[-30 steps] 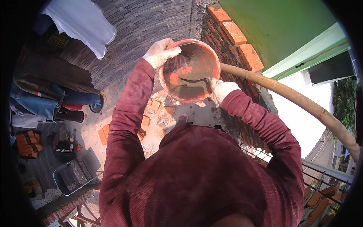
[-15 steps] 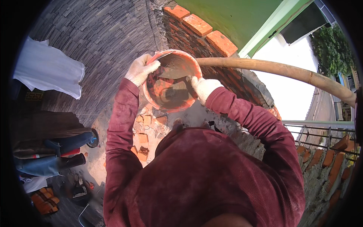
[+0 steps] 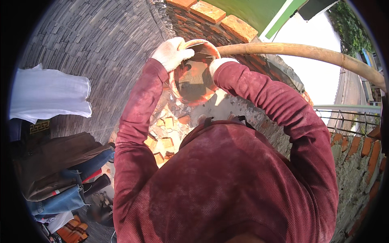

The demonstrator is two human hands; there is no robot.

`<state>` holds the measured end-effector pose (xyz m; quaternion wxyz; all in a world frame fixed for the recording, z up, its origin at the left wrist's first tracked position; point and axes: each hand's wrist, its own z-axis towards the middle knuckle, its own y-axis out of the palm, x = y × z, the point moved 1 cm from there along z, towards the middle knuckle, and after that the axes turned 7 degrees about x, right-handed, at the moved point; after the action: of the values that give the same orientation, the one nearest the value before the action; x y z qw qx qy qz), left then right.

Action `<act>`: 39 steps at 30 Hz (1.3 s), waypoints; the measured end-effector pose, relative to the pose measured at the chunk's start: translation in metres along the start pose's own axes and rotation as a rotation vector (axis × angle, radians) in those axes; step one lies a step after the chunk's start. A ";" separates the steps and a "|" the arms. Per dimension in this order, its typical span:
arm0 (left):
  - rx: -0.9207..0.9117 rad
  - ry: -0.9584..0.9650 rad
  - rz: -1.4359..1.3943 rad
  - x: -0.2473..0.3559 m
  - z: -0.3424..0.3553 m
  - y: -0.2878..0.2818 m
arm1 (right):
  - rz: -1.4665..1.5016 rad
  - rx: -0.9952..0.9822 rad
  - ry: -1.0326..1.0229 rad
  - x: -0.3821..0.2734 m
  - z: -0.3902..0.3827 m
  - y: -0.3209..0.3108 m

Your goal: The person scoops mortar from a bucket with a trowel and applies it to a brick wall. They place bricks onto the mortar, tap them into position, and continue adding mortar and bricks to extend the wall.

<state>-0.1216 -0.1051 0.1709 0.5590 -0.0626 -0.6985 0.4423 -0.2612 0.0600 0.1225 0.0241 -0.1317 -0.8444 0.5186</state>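
A shallow orange-red bucket (image 3: 205, 98), smeared with grey mortar, is held out in front of me with its opening tilted toward me. My left hand (image 3: 172, 55), in a white knit glove, is closed on its left rim, the thumb over the edge. At the right rim is my right hand (image 3: 221, 65), gloved alike and closed on the edge; its fingertips are mostly hidden. Wet grey mortar (image 3: 193, 86) coats the inside. A dark flat shape lies in the shaded upper part, too unclear to name.
Beyond the bucket runs a brick wall (image 3: 208, 12), and a bamboo pole (image 3: 300, 49) reaches rightward from there. Broken brick pieces (image 3: 167, 142) litter the ground below. Clothes (image 3: 60, 162) hang at left by a grey stone-pattern wall (image 3: 93, 44). Another rough brick wall (image 3: 356, 170) stands right.
Both hands and the bucket have shifted slightly farther away, and the bucket has tipped so its opening looks narrower. A flat blade-like shape seen inside earlier is now harder to see.
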 end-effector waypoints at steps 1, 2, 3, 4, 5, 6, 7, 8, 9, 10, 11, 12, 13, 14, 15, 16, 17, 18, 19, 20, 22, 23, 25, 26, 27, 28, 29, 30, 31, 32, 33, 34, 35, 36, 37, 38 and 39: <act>-0.001 0.023 0.004 0.006 0.002 0.001 | -0.038 -0.149 -0.054 -0.002 0.002 0.000; -0.001 0.046 0.008 0.009 0.003 0.001 | 0.017 -0.113 -0.071 0.001 0.003 0.009; 0.014 0.131 0.033 0.010 0.002 -0.002 | 0.069 -0.072 -0.092 0.008 0.005 0.024; -0.007 0.144 0.014 0.007 -0.002 -0.002 | 0.129 -0.037 -0.122 -0.002 -0.003 0.023; -0.026 0.156 -0.006 0.003 -0.005 -0.002 | 0.156 -0.100 -0.063 -0.004 -0.010 0.017; -0.046 0.169 -0.022 0.001 -0.007 -0.003 | 0.233 -0.104 -0.118 -0.004 -0.010 0.022; -0.052 0.157 -0.114 0.009 -0.009 -0.004 | 0.323 -0.106 -0.071 0.002 -0.008 0.037; -0.063 0.152 -0.143 0.010 -0.008 -0.004 | 0.414 -0.107 -0.024 0.007 -0.006 0.052; -0.073 0.131 -0.158 0.008 -0.010 -0.007 | 0.550 -0.170 0.002 0.003 -0.008 0.052; -0.086 0.114 -0.181 0.006 -0.011 -0.007 | 0.683 -0.236 0.037 0.000 -0.016 0.045; -0.080 0.099 -0.228 0.003 -0.013 -0.008 | 0.817 -0.302 0.072 -0.004 -0.026 0.038; -0.079 0.090 -0.275 0.002 -0.015 -0.007 | 0.954 -0.363 0.114 -0.005 -0.035 0.035; -0.081 0.082 -0.322 0.002 -0.017 -0.007 | 1.075 -0.362 0.213 -0.006 -0.041 0.036; -0.049 0.082 -0.313 0.000 -0.019 -0.009 | 1.097 -0.248 0.049 -0.006 -0.034 0.051; -0.030 0.098 -0.316 0.004 -0.018 -0.007 | 1.109 -0.118 -0.090 -0.001 -0.025 0.077; -0.011 0.112 -0.324 0.005 -0.019 -0.004 | 1.107 0.013 -0.223 0.005 -0.021 0.097; 0.005 0.129 -0.312 0.000 -0.019 0.001 | 1.271 -0.122 -0.199 0.006 -0.022 0.106; 0.015 0.152 -0.302 -0.006 -0.021 0.004 | 1.442 -0.246 -0.175 0.002 -0.023 0.111; -0.027 0.085 -0.391 -0.014 -0.023 0.013 | 1.473 -0.224 -0.162 0.001 -0.027 0.115; -0.027 0.033 -0.377 -0.020 -0.024 0.019 | 1.506 -0.200 -0.152 -0.001 -0.031 0.122; -0.015 0.037 -0.256 -0.023 -0.020 0.033 | 1.789 -0.346 -0.205 0.011 -0.042 0.148; -0.027 0.051 -0.270 -0.030 -0.015 0.041 | 1.786 -0.321 -0.215 0.018 -0.046 0.164; -0.026 0.051 -0.244 -0.047 -0.009 0.056 | 1.776 -0.069 -0.135 0.019 -0.072 0.175; -0.017 0.065 -0.292 -0.054 -0.004 0.069 | 1.840 -0.035 -0.144 0.024 -0.075 0.200; -0.013 0.079 -0.340 -0.062 0.001 0.084 | 1.906 0.006 -0.149 0.028 -0.082 0.223; -0.019 0.096 -0.394 -0.067 0.008 0.101 | 2.096 -0.089 -0.244 0.040 -0.086 0.256; -0.086 0.061 -0.375 -0.072 0.020 0.115 | 2.279 -0.193 -0.350 0.052 -0.093 0.287; -0.076 0.061 -0.384 -0.080 0.020 0.121 | 2.327 -0.178 -0.365 0.055 -0.107 0.286; -0.079 0.070 -0.405 -0.083 0.024 0.132 | 2.376 -0.147 -0.368 0.060 -0.128 0.283; -0.067 0.071 -0.421 -0.093 0.024 0.139 | 2.292 0.020 -0.249 0.059 -0.166 0.242; -0.038 0.095 -0.411 -0.100 0.028 0.150 | 2.261 0.164 0.012 0.056 -0.202 0.223; -0.053 0.089 -0.433 -0.098 0.033 0.164 | 2.307 0.246 0.179 0.055 -0.227 0.225; -0.060 0.079 -0.450 -0.095 0.036 0.175 | 2.380 0.329 0.208 0.059 -0.248 0.233; -0.061 0.070 -0.460 -0.094 0.039 0.182 | 2.453 0.411 0.226 0.063 -0.265 0.242; -0.067 0.062 -0.430 -0.095 0.043 0.186 | 2.413 0.465 0.283 0.072 -0.282 0.246; -0.070 0.053 -0.399 -0.097 0.046 0.187 | 2.370 0.514 0.338 0.082 -0.298 0.248; -0.079 0.047 -0.373 -0.099 0.050 0.192 | 2.418 0.643 0.452 0.084 -0.314 0.252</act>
<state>-0.2054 -0.0749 -0.0323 0.6447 0.0357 -0.7016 0.3015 -0.2373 0.4611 0.0368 -0.2889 -0.8885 -0.0001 0.3565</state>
